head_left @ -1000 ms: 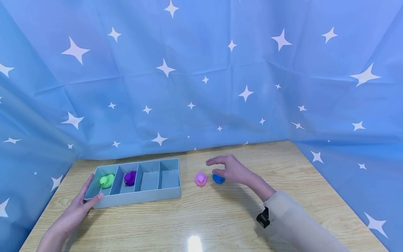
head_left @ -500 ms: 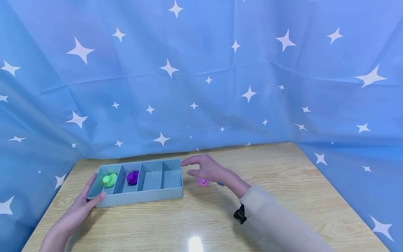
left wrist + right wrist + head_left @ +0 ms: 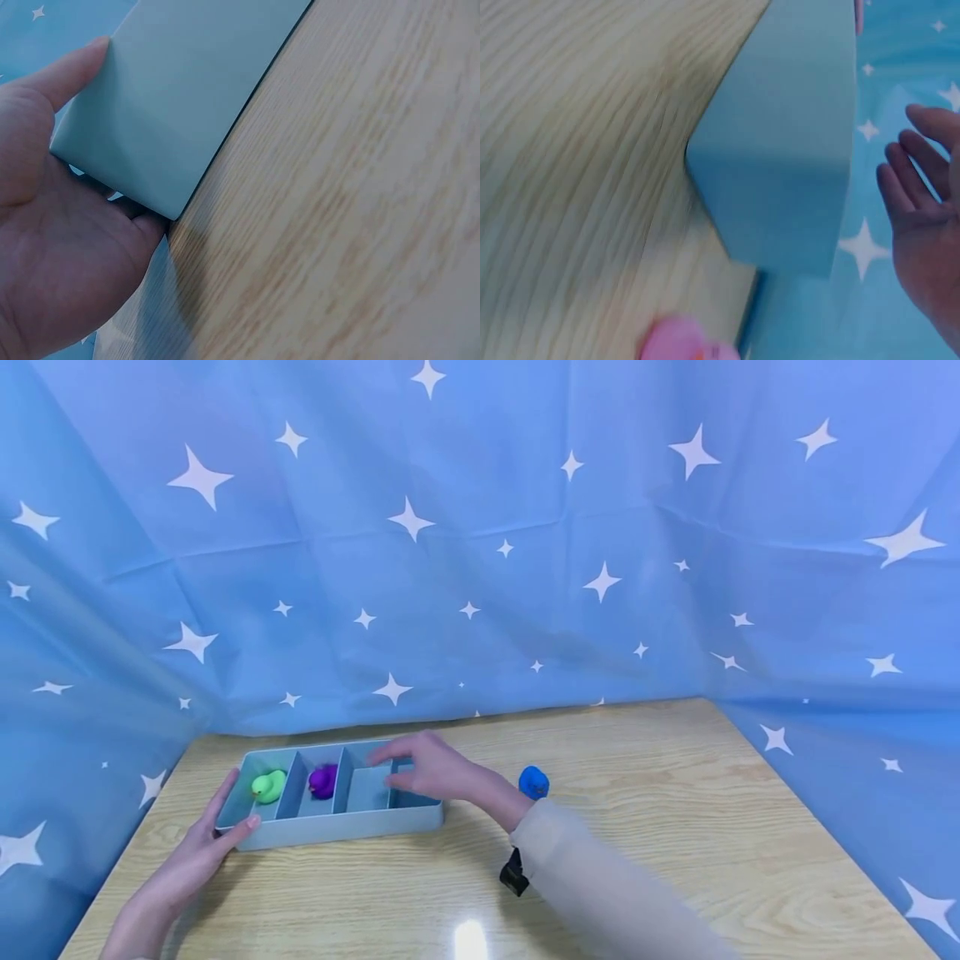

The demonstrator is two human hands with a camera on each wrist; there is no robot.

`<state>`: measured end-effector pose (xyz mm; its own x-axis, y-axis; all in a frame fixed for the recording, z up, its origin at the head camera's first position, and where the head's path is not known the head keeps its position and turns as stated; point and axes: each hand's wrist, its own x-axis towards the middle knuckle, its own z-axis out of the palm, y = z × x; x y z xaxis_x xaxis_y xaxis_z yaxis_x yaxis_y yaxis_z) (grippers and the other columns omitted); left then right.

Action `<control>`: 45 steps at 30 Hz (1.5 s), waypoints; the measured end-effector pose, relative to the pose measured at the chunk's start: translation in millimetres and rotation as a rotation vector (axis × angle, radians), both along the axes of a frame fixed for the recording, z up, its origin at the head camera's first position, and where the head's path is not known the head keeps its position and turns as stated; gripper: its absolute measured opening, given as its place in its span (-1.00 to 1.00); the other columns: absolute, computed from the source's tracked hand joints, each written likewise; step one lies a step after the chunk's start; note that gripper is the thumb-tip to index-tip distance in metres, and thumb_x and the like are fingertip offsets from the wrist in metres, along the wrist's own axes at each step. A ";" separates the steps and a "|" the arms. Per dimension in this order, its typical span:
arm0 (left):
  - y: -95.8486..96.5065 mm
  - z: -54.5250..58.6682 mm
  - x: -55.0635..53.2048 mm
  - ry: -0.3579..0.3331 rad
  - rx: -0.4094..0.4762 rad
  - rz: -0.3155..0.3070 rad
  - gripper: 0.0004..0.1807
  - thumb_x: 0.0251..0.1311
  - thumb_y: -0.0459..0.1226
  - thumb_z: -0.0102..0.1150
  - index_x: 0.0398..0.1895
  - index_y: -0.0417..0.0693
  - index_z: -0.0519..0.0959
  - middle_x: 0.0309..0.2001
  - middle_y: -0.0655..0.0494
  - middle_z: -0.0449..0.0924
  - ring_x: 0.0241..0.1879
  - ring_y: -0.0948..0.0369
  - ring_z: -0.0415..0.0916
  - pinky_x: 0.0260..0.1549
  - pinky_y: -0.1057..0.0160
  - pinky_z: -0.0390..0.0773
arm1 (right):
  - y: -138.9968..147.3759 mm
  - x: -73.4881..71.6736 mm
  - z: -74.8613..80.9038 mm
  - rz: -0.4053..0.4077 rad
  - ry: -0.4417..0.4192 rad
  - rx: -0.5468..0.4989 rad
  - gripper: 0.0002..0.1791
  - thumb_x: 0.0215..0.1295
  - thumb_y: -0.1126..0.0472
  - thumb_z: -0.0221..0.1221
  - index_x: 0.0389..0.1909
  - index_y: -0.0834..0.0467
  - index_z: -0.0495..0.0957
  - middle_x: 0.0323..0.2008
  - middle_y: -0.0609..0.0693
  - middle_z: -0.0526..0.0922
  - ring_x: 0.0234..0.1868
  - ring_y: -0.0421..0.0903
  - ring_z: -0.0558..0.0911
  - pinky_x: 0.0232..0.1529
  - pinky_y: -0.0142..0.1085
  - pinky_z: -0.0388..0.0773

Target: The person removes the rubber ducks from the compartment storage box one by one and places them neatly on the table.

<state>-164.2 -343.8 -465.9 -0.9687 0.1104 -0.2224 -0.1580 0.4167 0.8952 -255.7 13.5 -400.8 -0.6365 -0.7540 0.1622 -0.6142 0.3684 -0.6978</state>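
Observation:
My left hand [image 3: 197, 853] holds the left end of a grey-blue divided box [image 3: 341, 829], thumb at its front rim. The left wrist view shows the fingers reaching round the end wall of the box [image 3: 172, 97]. A green rubber duck [image 3: 270, 787] sits in the leftmost compartment, a purple one [image 3: 323, 782] in the second. Over the two right compartments is my right hand [image 3: 442, 770], thumb and fingers apart, nothing between them. The right wrist view has a pink duck [image 3: 673, 341] near the box's right end; in the head view my right hand and arm hide it.
A blue rubber duck [image 3: 533, 782] stands on the wooden table [image 3: 675, 827], just beyond my right forearm. A blue curtain with white stars [image 3: 480, 543] hangs behind the table and along its sides.
My right hand has moved left from over the blue duck, across the pink duck, to over the box's right compartments. My left hand stays on the box.

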 end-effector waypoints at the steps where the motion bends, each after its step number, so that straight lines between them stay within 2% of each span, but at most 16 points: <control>1: -0.1 -0.3 0.2 0.003 0.003 0.000 0.00 0.59 -0.08 -0.01 0.60 0.32 -0.61 0.57 -0.20 -0.78 0.43 -0.50 -0.71 0.22 -0.64 -0.29 | -6.4 0.1 -0.1 0.011 0.016 0.001 -0.64 0.40 0.36 0.27 0.19 0.19 0.67 0.18 0.02 0.68 0.24 -0.12 0.60 0.21 -0.29 0.53; 5: -0.5 -0.6 1.7 0.015 0.012 0.000 0.00 0.58 -0.10 0.01 0.61 0.32 -0.60 0.57 -0.18 -0.78 0.43 -0.49 -0.73 0.21 -0.64 -0.29 | -27.4 0.5 0.8 0.018 0.012 0.033 -0.62 0.41 0.32 0.27 0.22 0.10 0.67 0.20 -0.10 0.67 0.20 -0.28 0.57 0.16 -0.32 0.54; 8: -0.4 0.2 2.8 0.019 0.014 0.003 0.00 0.58 -0.10 0.01 0.61 0.31 -0.59 0.57 -0.19 -0.78 0.43 -0.49 -0.72 0.21 -0.64 -0.29 | -40.1 -0.6 1.6 0.022 0.011 0.059 -0.59 0.42 0.27 0.29 0.26 0.04 0.65 0.21 -0.18 0.65 0.02 -0.35 0.60 0.07 -0.39 0.54; 9: -0.4 0.3 2.9 0.019 0.014 0.003 0.00 0.58 -0.10 0.01 0.62 0.30 -0.59 0.57 -0.20 -0.78 0.43 -0.50 -0.72 0.21 -0.64 -0.29 | -44.0 -1.0 1.9 0.023 0.015 0.067 -0.58 0.42 0.26 0.29 0.27 0.03 0.64 0.22 -0.19 0.65 -0.12 -0.33 0.61 0.01 -0.42 0.54; 11: -0.3 0.2 3.0 0.023 0.013 0.003 0.00 0.58 -0.10 0.01 0.62 0.31 -0.59 0.57 -0.20 -0.77 0.44 -0.50 -0.71 0.22 -0.64 -0.29 | -51.8 -2.4 0.9 0.026 0.024 0.073 -0.59 0.42 0.25 0.30 0.26 0.04 0.65 0.20 -0.19 0.66 -0.16 -0.34 0.59 -0.04 -0.45 0.52; 13: -0.1 -0.4 2.9 0.031 0.016 0.001 0.00 0.58 -0.11 0.01 0.62 0.32 -0.58 0.58 -0.20 -0.76 0.44 -0.49 -0.71 0.22 -0.64 -0.29 | -59.2 -3.7 -0.3 0.030 0.040 0.081 -0.60 0.41 0.24 0.31 0.25 0.05 0.65 0.18 -0.18 0.67 -0.13 -0.30 0.63 -0.06 -0.45 0.52; 16: 0.2 -0.8 2.7 0.043 0.018 0.004 0.00 0.57 -0.12 0.02 0.62 0.36 -0.57 0.58 -0.21 -0.75 0.44 -0.49 -0.71 0.21 -0.64 -0.33 | -69.7 -5.0 -1.8 0.029 0.044 0.099 -0.60 0.41 0.24 0.31 0.25 0.04 0.65 0.16 -0.16 0.69 0.15 -0.32 0.59 -0.03 -0.49 0.49; 20: 0.5 -0.7 2.0 0.045 0.017 0.011 0.00 0.57 -0.11 0.02 0.62 0.36 -0.57 0.58 -0.23 -0.74 0.44 -0.49 -0.72 0.20 -0.65 -0.37 | -81.7 -6.3 -3.4 0.034 0.031 0.121 -0.58 0.41 0.25 0.31 0.26 0.03 0.65 0.11 -0.12 0.72 0.11 -0.27 0.61 -0.09 -0.54 0.44; 23: 0.3 -0.6 1.5 0.034 0.018 0.013 0.01 0.57 -0.11 0.03 0.62 0.34 -0.57 0.57 -0.24 -0.75 0.44 -0.49 -0.71 0.20 -0.65 -0.36 | -89.4 -8.2 -5.5 0.035 0.033 0.137 -0.58 0.41 0.26 0.31 0.26 0.01 0.65 0.09 -0.12 0.72 0.07 -0.26 0.61 -0.04 -0.54 0.44; 29: 0.7 0.0 1.0 0.019 0.016 0.011 0.01 0.57 -0.09 0.02 0.62 0.32 -0.57 0.57 -0.24 -0.75 0.44 -0.51 -0.68 0.21 -0.65 -0.30 | -102.5 -15.8 -11.5 0.005 0.045 0.187 -0.61 0.41 0.24 0.31 0.23 -0.04 0.68 0.13 -0.19 0.69 0.14 -0.30 0.58 0.12 -0.52 0.43; 40: 2.4 -1.0 0.5 0.017 0.025 0.021 0.01 0.56 -0.09 0.04 0.62 0.39 -0.56 0.58 -0.24 -0.74 0.45 -0.48 -0.69 0.22 -0.64 -0.32 | -112.9 -26.4 -17.2 0.006 0.028 0.277 -0.55 0.41 0.28 0.30 0.28 -0.07 0.63 0.18 -0.19 0.67 0.21 -0.31 0.57 0.20 -0.49 0.44; 45: 2.2 -0.8 0.2 0.016 0.029 0.037 0.02 0.55 -0.08 0.05 0.63 0.33 -0.55 0.58 -0.24 -0.73 0.45 -0.46 -0.72 0.23 -0.62 -0.38 | -118.4 -27.1 -15.5 0.018 0.056 0.317 -0.53 0.37 0.34 0.30 0.28 -0.03 0.64 0.17 -0.18 0.67 0.19 -0.28 0.58 0.13 -0.51 0.46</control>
